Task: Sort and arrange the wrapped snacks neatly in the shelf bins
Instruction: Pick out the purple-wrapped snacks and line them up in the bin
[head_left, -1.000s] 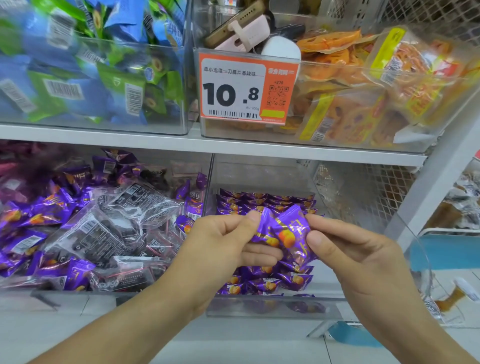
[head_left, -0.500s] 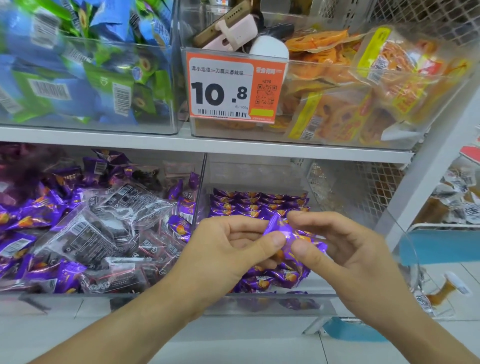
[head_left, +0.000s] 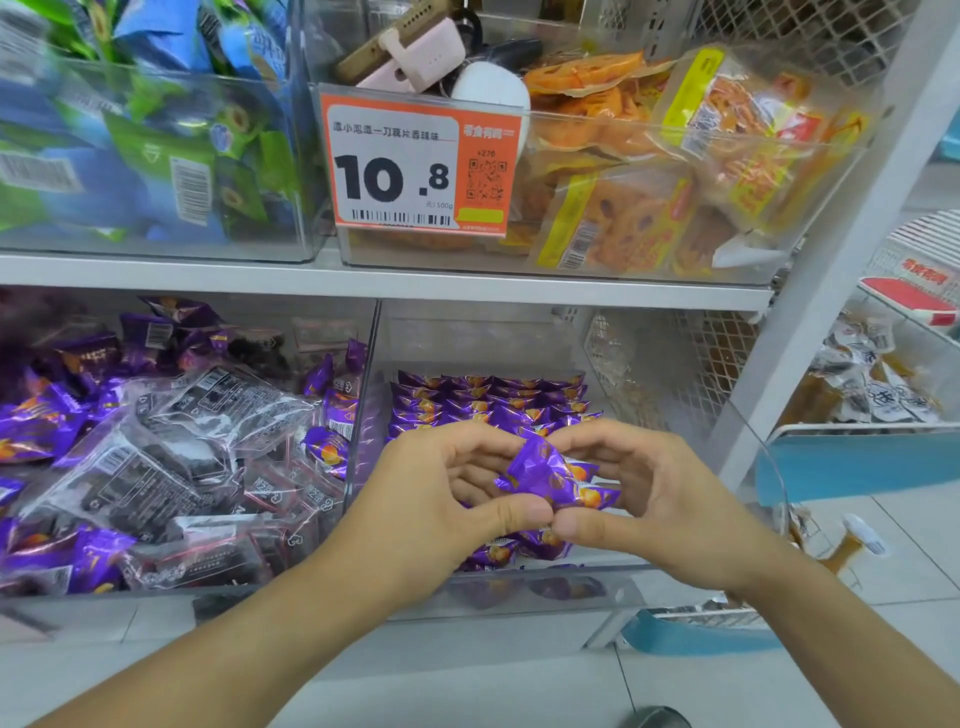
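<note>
Between both hands is a small bunch of purple wrapped snacks (head_left: 550, 478) with orange pictures. My left hand (head_left: 436, 499) and my right hand (head_left: 649, 493) both curl round the bunch, thumbs meeting below it. The hands hover over the clear lower right bin (head_left: 519, 592). Neat rows of the same purple snacks (head_left: 488, 400) lie at the back of that bin, and more lie under my hands. The lower left bin (head_left: 363, 395) holds a loose heap of purple snacks and clear dark-filled packets (head_left: 171, 447).
On the upper shelf, a bin of blue and green packets (head_left: 130, 145) stands left. Right of it a bin of orange packets (head_left: 649, 171) carries an orange price tag (head_left: 421, 166), with a phone and pink gadget inside. A wire basket with brown packets (head_left: 857, 384) stands far right.
The hands have drawn closer together and lower over the right bin. The purple snacks, first held up flat between fingertips, are now bunched between both hands with thumbs touching.
</note>
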